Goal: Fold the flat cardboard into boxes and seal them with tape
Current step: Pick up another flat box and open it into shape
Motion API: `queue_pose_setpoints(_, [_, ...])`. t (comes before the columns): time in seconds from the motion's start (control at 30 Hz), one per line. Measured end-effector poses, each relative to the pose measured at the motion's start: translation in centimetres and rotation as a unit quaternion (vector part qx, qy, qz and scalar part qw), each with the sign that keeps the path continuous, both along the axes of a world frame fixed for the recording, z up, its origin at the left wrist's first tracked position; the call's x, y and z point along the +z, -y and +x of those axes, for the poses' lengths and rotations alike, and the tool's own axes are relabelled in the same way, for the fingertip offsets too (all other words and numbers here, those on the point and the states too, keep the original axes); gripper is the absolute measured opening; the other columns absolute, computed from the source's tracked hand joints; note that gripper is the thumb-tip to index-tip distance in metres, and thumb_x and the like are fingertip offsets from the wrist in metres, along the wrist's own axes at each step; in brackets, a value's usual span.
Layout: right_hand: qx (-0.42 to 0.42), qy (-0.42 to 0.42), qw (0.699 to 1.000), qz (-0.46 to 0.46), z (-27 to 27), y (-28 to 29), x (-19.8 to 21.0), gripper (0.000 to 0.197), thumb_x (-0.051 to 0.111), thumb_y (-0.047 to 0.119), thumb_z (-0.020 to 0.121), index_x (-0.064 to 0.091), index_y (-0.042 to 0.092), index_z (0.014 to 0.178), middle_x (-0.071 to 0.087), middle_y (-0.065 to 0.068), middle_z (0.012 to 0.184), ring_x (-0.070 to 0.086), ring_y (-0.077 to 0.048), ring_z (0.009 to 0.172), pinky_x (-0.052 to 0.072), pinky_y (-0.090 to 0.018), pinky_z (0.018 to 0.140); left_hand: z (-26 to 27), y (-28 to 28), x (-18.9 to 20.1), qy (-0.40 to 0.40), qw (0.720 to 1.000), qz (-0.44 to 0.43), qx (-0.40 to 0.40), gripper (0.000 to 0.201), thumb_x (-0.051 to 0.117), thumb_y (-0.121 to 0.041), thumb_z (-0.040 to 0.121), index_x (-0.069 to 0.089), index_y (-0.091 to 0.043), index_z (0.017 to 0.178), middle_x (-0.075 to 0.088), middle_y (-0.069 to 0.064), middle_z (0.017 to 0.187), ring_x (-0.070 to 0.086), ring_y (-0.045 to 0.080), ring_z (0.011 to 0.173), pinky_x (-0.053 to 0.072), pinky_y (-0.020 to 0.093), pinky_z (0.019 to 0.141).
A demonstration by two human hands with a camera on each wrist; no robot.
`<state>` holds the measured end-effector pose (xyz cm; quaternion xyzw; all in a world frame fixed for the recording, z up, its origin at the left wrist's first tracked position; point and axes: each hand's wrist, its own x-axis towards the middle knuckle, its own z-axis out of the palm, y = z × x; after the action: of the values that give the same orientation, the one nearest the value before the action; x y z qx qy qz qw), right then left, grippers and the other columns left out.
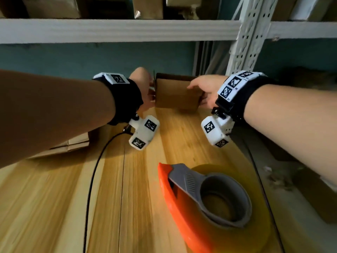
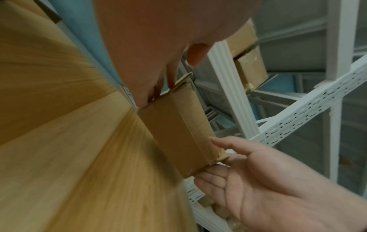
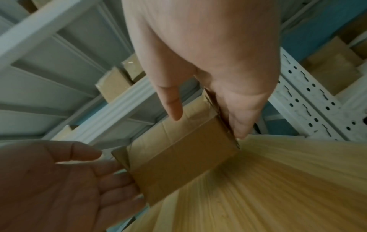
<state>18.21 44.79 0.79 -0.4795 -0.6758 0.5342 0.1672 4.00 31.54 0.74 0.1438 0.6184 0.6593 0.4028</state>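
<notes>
A small brown cardboard box point(image 1: 175, 94) is held between both hands, low over the far edge of the wooden table point(image 1: 127, 189). My left hand point(image 1: 145, 88) presses straight fingers against the box's left end, where a flap point(image 3: 121, 158) sticks out. My right hand point(image 1: 203, 91) has its thumb point(image 3: 172, 108) lying on the upper face and its straight fingers point(image 3: 238, 122) flat along the right end. The left wrist view shows the box point(image 2: 174, 130) with the right palm point(image 2: 268, 188) open behind its end. An orange and grey tape dispenser point(image 1: 191, 194) lies on the table near me.
A white metal shelf rack point(image 1: 118, 30) with sealed boxes stands just behind the table, its perforated upright point(image 1: 246, 33) at the right. Flat cardboard point(image 1: 73, 143) lies under my left forearm. A black cable point(image 1: 94, 170) runs across the tabletop.
</notes>
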Motion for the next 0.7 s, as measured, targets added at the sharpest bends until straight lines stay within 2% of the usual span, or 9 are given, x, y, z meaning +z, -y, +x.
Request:
queue_pose_setpoints(0.1, [0.013,0.020,1.000,-0.003,-0.5,-1.5,-1.7,0.051,0.068,0.024,0.098,0.052,0.007,0.144,0.054,-0.016,0.147,0.055,-0.039,0.132,0.048,-0.050,0.112,-0.7,-1.1,-2.1,-0.006,0.997,-0.066,-0.036,0.033,0.050,-0.020,0.082,0.054,-0.011,0.113,0.061,0.009,0.123,0.058,0.028,0.110,0.046,0.039,0.090])
queue_pose_setpoints(0.2, [0.017,0.047,0.999,0.004,-0.4,-2.2,-2.7,0.054,0.070,0.028,0.097,0.053,0.007,0.144,0.054,-0.017,0.148,0.058,-0.039,0.129,0.050,-0.047,0.110,-0.6,-1.3,-3.2,-0.008,0.995,-0.088,-0.052,0.028,0.052,-0.021,0.088,0.057,-0.009,0.113,0.061,0.010,0.119,0.059,0.028,0.106,0.049,0.034,0.091])
queue_pose_setpoints(0.3, [0.045,0.080,0.995,0.027,0.6,-1.7,-1.6,0.063,0.066,0.030,0.101,0.043,0.005,0.154,0.045,-0.025,0.156,0.049,-0.044,0.139,0.045,-0.050,0.114,-0.8,-1.0,-2.9,-0.028,0.992,-0.102,-0.065,0.064,0.057,-0.029,0.087,0.050,-0.010,0.148,0.055,0.012,0.145,0.056,0.033,0.128,0.048,0.044,0.104])
queue_pose_setpoints(0.37, [0.029,0.090,0.995,0.032,1.7,-1.1,-0.3,0.069,0.066,0.031,0.101,0.036,0.001,0.157,0.043,-0.032,0.154,0.047,-0.049,0.137,0.045,-0.056,0.114,-1.0,-0.1,-1.9,-0.047,0.990,-0.115,-0.071,0.074,0.056,-0.035,0.090,0.040,-0.006,0.156,0.051,0.017,0.150,0.051,0.036,0.135,0.041,0.047,0.112])
queue_pose_setpoints(0.47, [0.039,0.090,0.995,0.024,3.3,0.1,1.9,0.055,0.062,0.030,0.101,0.049,-0.001,0.144,0.053,-0.034,0.143,0.053,-0.048,0.132,0.047,-0.055,0.110,-0.4,2.1,0.9,-0.059,0.991,-0.090,-0.081,0.071,0.046,-0.037,0.100,0.031,0.000,0.159,0.056,0.017,0.122,0.055,0.030,0.105,0.041,0.044,0.102])
queue_pose_setpoints(0.53, [0.038,0.091,0.995,0.024,4.7,2.4,4.6,0.036,0.060,0.027,0.103,0.055,-0.005,0.119,0.059,-0.043,0.107,0.058,-0.049,0.112,0.048,-0.060,0.106,0.3,4.1,2.7,-0.059,0.992,-0.071,-0.089,0.069,0.044,-0.037,0.102,0.032,0.000,0.159,0.052,0.016,0.114,0.053,0.025,0.094,0.040,0.043,0.094])
queue_pose_setpoints(0.57, [0.034,0.088,0.995,0.035,5.1,3.9,5.6,0.036,0.059,0.026,0.104,0.054,-0.006,0.121,0.058,-0.042,0.103,0.057,-0.050,0.107,0.048,-0.062,0.103,0.6,5.2,3.4,-0.061,0.992,-0.064,-0.091,0.064,0.045,-0.037,0.101,0.041,-0.001,0.153,0.051,0.017,0.116,0.054,0.024,0.096,0.040,0.043,0.094])
queue_pose_setpoints(0.63, [0.054,0.079,0.993,0.071,5.8,6.5,7.7,0.053,0.063,0.028,0.101,0.049,0.001,0.143,0.051,-0.035,0.135,0.053,-0.052,0.123,0.046,-0.060,0.107,1.8,7.7,5.0,-0.042,0.993,-0.058,-0.090,0.035,0.049,-0.037,0.098,0.058,-0.009,0.116,0.048,0.012,0.102,0.051,0.020,0.085,0.042,0.039,0.080])
queue_pose_setpoints(0.7, [0.084,0.058,0.992,0.075,6.2,8.9,9.8,0.058,0.073,0.033,0.079,0.058,0.016,0.133,0.048,-0.022,0.153,0.049,-0.044,0.139,0.043,-0.059,0.114,3.1,11.2,6.6,-0.037,0.996,-0.032,-0.079,0.030,0.050,-0.036,0.098,0.057,-0.007,0.105,0.045,0.011,0.095,0.048,0.021,0.081,0.040,0.036,0.076])
